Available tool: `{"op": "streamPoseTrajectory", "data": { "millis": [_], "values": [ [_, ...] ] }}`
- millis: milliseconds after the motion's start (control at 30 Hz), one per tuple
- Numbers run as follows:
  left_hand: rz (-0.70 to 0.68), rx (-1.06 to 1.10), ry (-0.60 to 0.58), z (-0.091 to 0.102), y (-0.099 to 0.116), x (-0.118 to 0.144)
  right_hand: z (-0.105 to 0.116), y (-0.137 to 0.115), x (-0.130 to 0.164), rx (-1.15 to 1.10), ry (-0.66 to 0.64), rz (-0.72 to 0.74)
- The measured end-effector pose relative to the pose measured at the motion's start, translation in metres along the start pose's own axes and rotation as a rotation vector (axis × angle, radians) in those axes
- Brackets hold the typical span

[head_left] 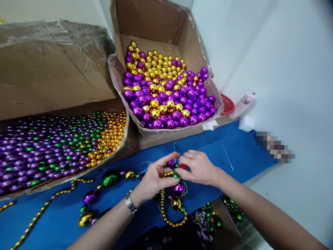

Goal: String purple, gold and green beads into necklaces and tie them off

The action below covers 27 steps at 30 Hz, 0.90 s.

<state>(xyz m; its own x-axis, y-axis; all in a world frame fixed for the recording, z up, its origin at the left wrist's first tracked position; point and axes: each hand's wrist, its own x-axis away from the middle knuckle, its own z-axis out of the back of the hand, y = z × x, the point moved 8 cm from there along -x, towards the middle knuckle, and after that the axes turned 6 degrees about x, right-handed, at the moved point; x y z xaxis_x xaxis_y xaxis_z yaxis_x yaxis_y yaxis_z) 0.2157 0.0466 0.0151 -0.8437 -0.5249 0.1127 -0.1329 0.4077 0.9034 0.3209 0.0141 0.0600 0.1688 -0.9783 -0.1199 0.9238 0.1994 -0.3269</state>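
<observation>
My left hand [158, 177] pinches a strung bead necklace [179, 188] between thumb and fingers. Large purple, gold and green beads of it hang below the hand, beside a loop of small gold beads [174, 225]. My right hand [196, 167] is closed close against the left one, around a small red object [183, 166]. Most of that red object is hidden by the fingers, so its kind is unclear. White string [174, 152] rises between the two hands. More big strung beads, with a green bead [109, 178] among them, lie left of my left hand.
Behind the blue tabletop [208, 146] stands a cardboard box [166, 17] of gold and purple balls. A wider box [52, 69] of small beads is at left. A gold bead strand [49, 201], a red basket [227, 104] and a white bottle [243, 105] are also around.
</observation>
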Motion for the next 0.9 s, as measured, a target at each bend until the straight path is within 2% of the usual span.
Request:
{"op": "streamPoseTrajectory", "data": {
  "millis": [133, 233, 367, 467, 567, 700, 900],
  "values": [
    [-0.057, -0.076, 0.018, -0.007, 0.018, 0.002, 0.015, 0.012, 0.016, -0.156, 0.071, -0.086],
    [-0.173, -0.110, 0.055, -0.016, 0.044, 0.004, 0.018, 0.031, 0.039, -0.330, 0.153, -0.200],
    [-0.462, -0.159, 0.072, -0.040, 0.100, 0.006, -0.001, 0.052, 0.072, -0.549, 0.278, -0.337],
    [-0.696, -0.274, 0.051, -0.067, 0.151, 0.009, -0.015, 0.054, 0.081, -0.682, 0.370, -0.383],
    [-0.903, -0.441, 0.076, -0.092, 0.201, 0.013, -0.015, 0.041, 0.070, -0.801, 0.414, -0.336],
    [-1.117, -0.641, 0.116, -0.124, 0.257, 0.025, 0.002, 0.008, 0.036, -0.883, 0.378, -0.205],
    [-1.289, -0.967, 0.059, -0.169, 0.300, 0.047, 0.023, -0.050, -0.011, -0.968, 0.222, -0.022]
  ]
}}
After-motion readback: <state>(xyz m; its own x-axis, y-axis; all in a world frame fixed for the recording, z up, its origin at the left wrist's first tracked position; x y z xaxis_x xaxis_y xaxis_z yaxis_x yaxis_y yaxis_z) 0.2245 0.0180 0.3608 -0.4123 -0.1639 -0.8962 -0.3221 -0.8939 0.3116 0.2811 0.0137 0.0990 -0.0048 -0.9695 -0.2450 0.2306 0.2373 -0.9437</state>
